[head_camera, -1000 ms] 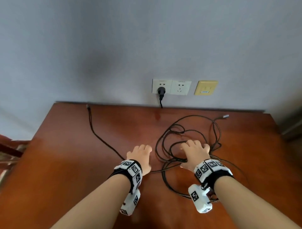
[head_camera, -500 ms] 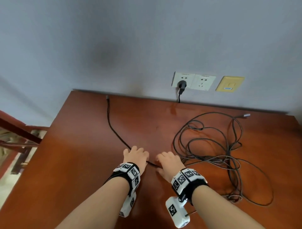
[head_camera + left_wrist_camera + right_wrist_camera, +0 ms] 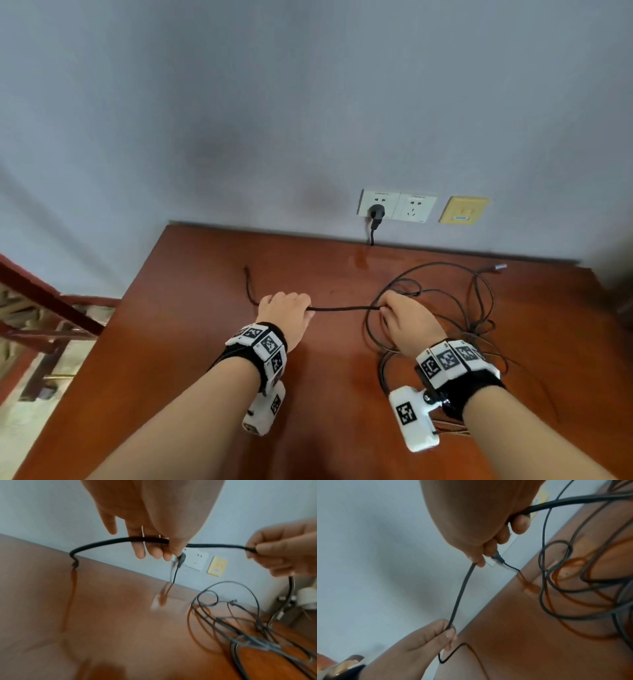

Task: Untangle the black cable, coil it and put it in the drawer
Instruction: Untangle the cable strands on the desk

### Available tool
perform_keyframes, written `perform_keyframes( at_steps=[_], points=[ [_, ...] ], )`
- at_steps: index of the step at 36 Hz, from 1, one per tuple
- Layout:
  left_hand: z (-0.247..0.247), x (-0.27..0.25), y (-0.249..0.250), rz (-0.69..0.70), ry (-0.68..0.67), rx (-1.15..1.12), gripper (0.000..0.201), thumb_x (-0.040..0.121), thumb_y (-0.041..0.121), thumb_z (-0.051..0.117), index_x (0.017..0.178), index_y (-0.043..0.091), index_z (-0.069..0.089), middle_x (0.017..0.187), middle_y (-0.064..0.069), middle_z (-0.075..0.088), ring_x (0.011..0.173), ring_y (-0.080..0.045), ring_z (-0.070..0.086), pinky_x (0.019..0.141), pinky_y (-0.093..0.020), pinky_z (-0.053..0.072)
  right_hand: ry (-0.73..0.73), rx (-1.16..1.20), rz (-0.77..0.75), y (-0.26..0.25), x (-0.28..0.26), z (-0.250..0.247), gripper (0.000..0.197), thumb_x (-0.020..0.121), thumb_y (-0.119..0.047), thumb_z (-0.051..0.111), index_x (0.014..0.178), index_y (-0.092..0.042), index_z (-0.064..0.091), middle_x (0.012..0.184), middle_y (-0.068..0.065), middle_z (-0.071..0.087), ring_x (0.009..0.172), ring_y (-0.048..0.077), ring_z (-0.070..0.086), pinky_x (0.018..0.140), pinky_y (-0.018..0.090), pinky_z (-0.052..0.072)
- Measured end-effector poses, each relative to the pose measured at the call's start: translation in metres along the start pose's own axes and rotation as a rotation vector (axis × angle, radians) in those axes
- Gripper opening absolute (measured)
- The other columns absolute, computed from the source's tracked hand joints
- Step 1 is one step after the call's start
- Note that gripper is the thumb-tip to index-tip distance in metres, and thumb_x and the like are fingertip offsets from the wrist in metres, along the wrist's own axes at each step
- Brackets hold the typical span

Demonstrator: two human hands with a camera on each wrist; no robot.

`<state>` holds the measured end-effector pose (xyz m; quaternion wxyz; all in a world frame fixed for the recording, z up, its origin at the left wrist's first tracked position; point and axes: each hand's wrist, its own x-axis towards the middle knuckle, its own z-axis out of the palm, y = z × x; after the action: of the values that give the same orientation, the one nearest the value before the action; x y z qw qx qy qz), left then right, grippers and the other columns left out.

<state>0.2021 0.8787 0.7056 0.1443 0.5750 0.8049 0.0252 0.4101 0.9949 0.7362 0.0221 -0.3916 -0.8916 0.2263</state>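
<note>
A thin black cable (image 3: 342, 308) (image 3: 214, 545) (image 3: 460, 595) is stretched level between both hands above the brown table (image 3: 191, 342). My left hand (image 3: 286, 310) (image 3: 150, 543) pinches it near its free end, which curls down toward the table at the back left. My right hand (image 3: 404, 318) (image 3: 488, 545) grips it further along, beside the tangle. The rest of the cable lies in loose tangled loops (image 3: 479, 308) (image 3: 248, 628) (image 3: 573, 581) on the right of the table, with a small plug end (image 3: 498, 267) at the back right. No drawer is in view.
Two white wall sockets (image 3: 397, 205) and a yellow plate (image 3: 463, 210) sit on the grey wall behind the table. A black plug (image 3: 376, 214) is in the left socket, its cord dropping behind the table. A red wooden frame (image 3: 44, 308) stands at the left.
Both hands were lying on the table. They have taken hold of the cable, lifted it and drawn apart, the right hand moving right, so a straight span now runs between them.
</note>
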Motion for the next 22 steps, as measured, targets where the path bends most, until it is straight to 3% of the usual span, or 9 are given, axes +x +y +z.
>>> perform_keyframes(
  at_steps=[3,6,8,11,13,17,20,22],
  points=[
    [-0.020,-0.003,0.007,0.027,0.042,-0.018,0.026,0.102,0.038,0.031,0.112,0.026,0.052,0.104,0.004,0.054,0.101,-0.022,0.050,0.077,-0.036,0.038,0.004,-0.042,0.064,-0.006,0.000,-0.014,0.014,0.095,-0.018,0.042,0.097,-0.018,0.056,0.094,0.000,0.062,0.094,0.025,0.059,0.079,0.035,0.044],
    [-0.041,-0.006,0.023,0.039,0.099,-0.038,0.029,0.102,0.043,0.031,0.118,0.035,0.053,0.104,0.007,0.052,0.102,-0.020,0.049,0.080,-0.038,0.035,0.018,-0.140,0.014,-0.026,-0.002,-0.028,0.024,0.094,-0.017,0.042,0.111,-0.020,0.058,0.108,0.001,0.063,0.105,0.023,0.058,0.104,0.038,0.034],
    [-0.056,-0.009,0.037,0.070,0.133,-0.047,0.029,0.102,0.042,0.032,0.121,0.037,0.053,0.106,0.007,0.052,0.104,-0.021,0.048,0.082,-0.039,0.035,0.038,-0.157,-0.066,-0.043,-0.004,-0.036,0.025,0.096,-0.021,0.042,0.117,-0.022,0.056,0.110,-0.002,0.062,0.106,0.020,0.057,0.112,0.040,0.025],
    [-0.074,-0.014,0.058,0.110,0.220,-0.031,0.028,0.101,0.033,0.036,0.123,0.035,0.053,0.109,0.006,0.053,0.107,-0.021,0.047,0.080,-0.037,0.032,0.105,-0.131,-0.169,-0.064,-0.007,-0.044,0.026,0.095,-0.027,0.044,0.118,-0.022,0.056,0.110,-0.001,0.062,0.102,0.023,0.058,0.092,0.042,0.042],
    [-0.083,-0.017,0.068,0.122,0.298,-0.023,0.026,0.099,0.027,0.039,0.120,0.030,0.054,0.111,0.005,0.053,0.109,-0.022,0.047,0.077,-0.036,0.029,0.169,-0.143,-0.191,-0.071,-0.009,-0.050,0.025,0.095,-0.033,0.043,0.115,-0.025,0.055,0.108,-0.004,0.063,0.101,0.024,0.058,0.083,0.043,0.046],
    [-0.097,-0.026,0.070,0.203,0.425,-0.178,0.023,0.096,0.023,0.045,0.116,0.024,0.056,0.108,0.003,0.058,0.101,-0.022,0.052,0.081,-0.038,0.042,0.288,-0.127,-0.211,-0.070,-0.018,-0.072,0.025,0.097,-0.032,0.042,0.113,-0.025,0.060,0.104,-0.003,0.065,0.098,0.024,0.059,0.080,0.043,0.046],
    [-0.104,-0.032,0.065,0.241,0.430,-0.262,0.019,0.098,0.025,0.044,0.109,0.019,0.059,0.101,0.000,0.062,0.094,-0.023,0.056,0.081,-0.036,0.044,0.355,-0.073,-0.175,-0.064,-0.029,-0.089,0.036,0.092,-0.035,0.035,0.106,-0.019,0.063,0.093,0.001,0.064,0.090,0.027,0.059,0.075,0.044,0.047],
    [-0.108,-0.034,0.061,0.223,0.436,-0.298,0.019,0.098,0.030,0.046,0.106,0.019,0.060,0.098,0.002,0.063,0.092,-0.020,0.057,0.079,-0.032,0.044,0.374,-0.081,-0.129,-0.058,-0.033,-0.097,0.033,0.094,-0.033,0.037,0.102,-0.015,0.064,0.091,0.004,0.063,0.088,0.029,0.059,0.075,0.044,0.047]
  ],
)
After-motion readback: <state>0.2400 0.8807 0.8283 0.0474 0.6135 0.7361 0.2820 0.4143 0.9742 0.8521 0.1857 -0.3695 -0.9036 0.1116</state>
